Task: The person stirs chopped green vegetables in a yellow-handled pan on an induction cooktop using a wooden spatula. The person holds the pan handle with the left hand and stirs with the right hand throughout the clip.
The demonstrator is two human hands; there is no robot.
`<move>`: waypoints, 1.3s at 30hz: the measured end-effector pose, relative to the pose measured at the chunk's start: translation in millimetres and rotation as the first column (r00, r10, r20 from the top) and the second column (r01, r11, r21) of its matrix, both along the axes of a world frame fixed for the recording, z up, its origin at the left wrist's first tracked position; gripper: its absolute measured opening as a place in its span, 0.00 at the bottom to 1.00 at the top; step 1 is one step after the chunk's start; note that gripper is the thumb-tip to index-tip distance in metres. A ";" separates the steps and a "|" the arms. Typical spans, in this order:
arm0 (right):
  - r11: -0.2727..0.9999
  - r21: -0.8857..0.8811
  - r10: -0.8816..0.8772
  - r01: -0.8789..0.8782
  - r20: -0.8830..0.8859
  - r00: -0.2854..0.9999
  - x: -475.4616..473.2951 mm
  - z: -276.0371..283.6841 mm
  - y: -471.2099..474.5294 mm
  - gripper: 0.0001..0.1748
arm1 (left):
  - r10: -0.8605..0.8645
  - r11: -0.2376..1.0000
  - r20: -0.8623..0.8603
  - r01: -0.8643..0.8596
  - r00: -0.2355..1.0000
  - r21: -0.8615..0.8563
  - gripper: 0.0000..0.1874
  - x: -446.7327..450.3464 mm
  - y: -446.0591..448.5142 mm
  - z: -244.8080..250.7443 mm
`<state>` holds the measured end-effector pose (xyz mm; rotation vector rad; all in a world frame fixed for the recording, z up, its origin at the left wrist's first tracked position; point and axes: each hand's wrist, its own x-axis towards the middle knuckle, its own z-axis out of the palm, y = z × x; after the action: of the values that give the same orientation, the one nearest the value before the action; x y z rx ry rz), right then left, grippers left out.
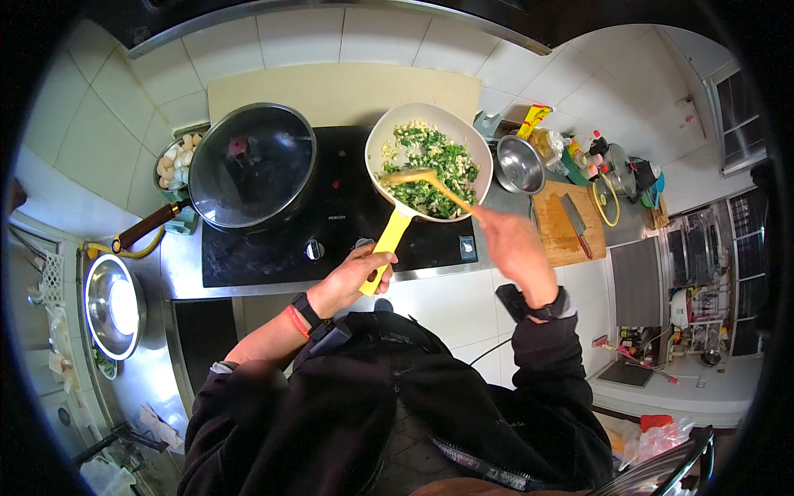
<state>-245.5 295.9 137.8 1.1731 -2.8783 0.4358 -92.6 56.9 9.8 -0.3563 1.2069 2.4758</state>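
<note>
My left hand (358, 273) is closed around the yellow handle (392, 237) of a white frying pan (481, 139) over the right part of the black cooktop (335, 242). Chopped green leaves mixed with pale yellow-white bits (437, 162) lie in the pan. My right hand (518, 245) grips the end of a yellow-brown spatula (453, 195), whose head rests among the food at the pan's left side. On the left of the cooktop sits a dark wok with a glass lid (254, 167), its brown handle pointing down and left.
A bowl of eggs (178, 162) stands left of the wok; a steel basin (111, 304) is farther left. To the right are a steel bowl (520, 165), a wooden cutting board (549, 217) with a cleaver (575, 220) on it, and several bottles and bags.
</note>
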 end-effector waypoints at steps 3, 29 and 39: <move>0.998 -0.057 -0.040 0.034 -0.110 0.993 -20.1 -3.3 -2.8 0.17 | -0.004 1.000 -0.022 0.003 1.000 -0.019 0.10 -0.7 0.0 -2.2; 0.996 -0.020 -0.086 0.084 -0.103 0.991 -57.1 -16.3 -13.7 0.18 | -0.008 1.000 -0.032 0.009 0.999 0.011 0.10 0.7 -1.0 2.1; 0.985 0.120 -0.124 0.128 -0.037 0.992 -24.3 49.1 90.7 0.17 | -0.026 1.000 -0.020 0.026 0.999 -0.015 0.10 2.0 -3.5 5.7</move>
<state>-269.7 386.6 186.9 0.9932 -2.9686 0.2410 -90.5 53.4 15.5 -0.3187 1.2303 2.4551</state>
